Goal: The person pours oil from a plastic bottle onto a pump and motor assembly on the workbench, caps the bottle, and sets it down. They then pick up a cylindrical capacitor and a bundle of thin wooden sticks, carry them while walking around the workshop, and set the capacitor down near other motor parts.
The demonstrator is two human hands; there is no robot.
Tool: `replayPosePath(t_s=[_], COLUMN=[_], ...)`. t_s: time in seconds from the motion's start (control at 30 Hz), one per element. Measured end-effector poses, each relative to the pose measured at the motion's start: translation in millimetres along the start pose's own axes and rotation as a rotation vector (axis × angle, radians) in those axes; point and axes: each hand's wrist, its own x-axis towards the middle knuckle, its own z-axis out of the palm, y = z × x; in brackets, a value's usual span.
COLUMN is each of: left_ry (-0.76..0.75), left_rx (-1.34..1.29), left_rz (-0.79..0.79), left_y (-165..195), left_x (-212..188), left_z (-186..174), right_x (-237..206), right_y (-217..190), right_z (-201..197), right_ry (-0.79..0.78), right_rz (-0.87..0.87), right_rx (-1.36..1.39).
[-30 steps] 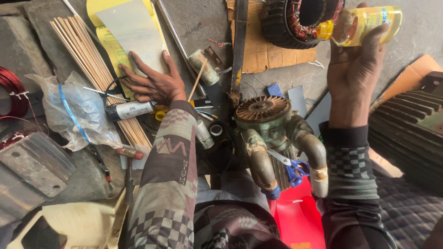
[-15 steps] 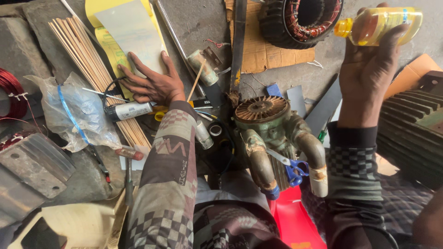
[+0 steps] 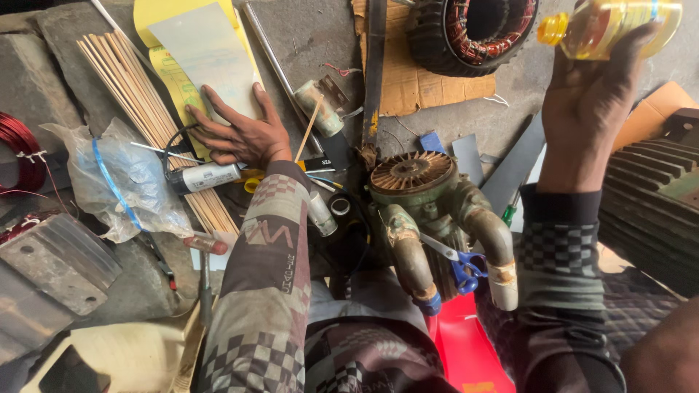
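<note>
My right hand [image 3: 588, 109] holds a clear plastic bottle of yellow liquid [image 3: 611, 25] with a yellow cap, lying sideways at the top right, cap to the left. My left hand [image 3: 237, 135] rests flat with fingers spread on a pale sheet [image 3: 207, 51] lying on yellow paper, beside a bundle of thin wooden sticks [image 3: 142, 102]. A white cylindrical capacitor [image 3: 205, 177] lies just below the left hand. A green pump with a ribbed round top [image 3: 419, 182] and two pipe outlets sits between my arms.
A motor stator with copper windings [image 3: 473, 29] lies on cardboard at the top. Blue-handled scissors [image 3: 459, 266] rest on the pump. A plastic bag [image 3: 120, 178], red wire coil [image 3: 18, 149], metal bracket [image 3: 54, 262], finned motor housing [image 3: 652, 196] and red plastic piece [image 3: 466, 349] surround me.
My right hand has carried the bottle up and to the right. The left hand stays flat on the sheet.
</note>
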Motion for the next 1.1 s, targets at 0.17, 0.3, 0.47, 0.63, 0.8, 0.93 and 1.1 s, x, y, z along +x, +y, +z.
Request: replayPosePath(t_s=[0.17, 0.3, 0.47, 0.63, 0.8, 0.93, 1.1], left_ry=[0.013, 0.007, 0.017, 0.03, 0.064, 0.049, 0.053], left_rx=[-0.003, 0.0, 0.015, 0.009, 0.0, -0.008, -0.014], left_rz=[0.003, -0.007, -0.002, 0.001, 0.016, 0.014, 0.013], left_y=[0, 1, 2, 2, 1, 1, 0], left_x=[0, 0, 0, 0, -2, -1, -2], left_z=[-1, -1, -2, -2, -2, -1, 1], right_x=[3, 15, 5, 4, 21, 19, 19], right_y=[0, -4, -4, -4, -7, -6, -4], right_z=[-6, -11, -14, -11, -17, -21, -15], right_ry=[-0.018, -0.019, -0.018, -0.033, -0.057, -0.049, 0.006], right_rz=[-0.017, -0.022, -0.038, -0.046, -0.058, -0.056, -0.017], right_rx=[-0.039, 0.005, -0.031, -0.081, -0.068, -0.064, -0.005])
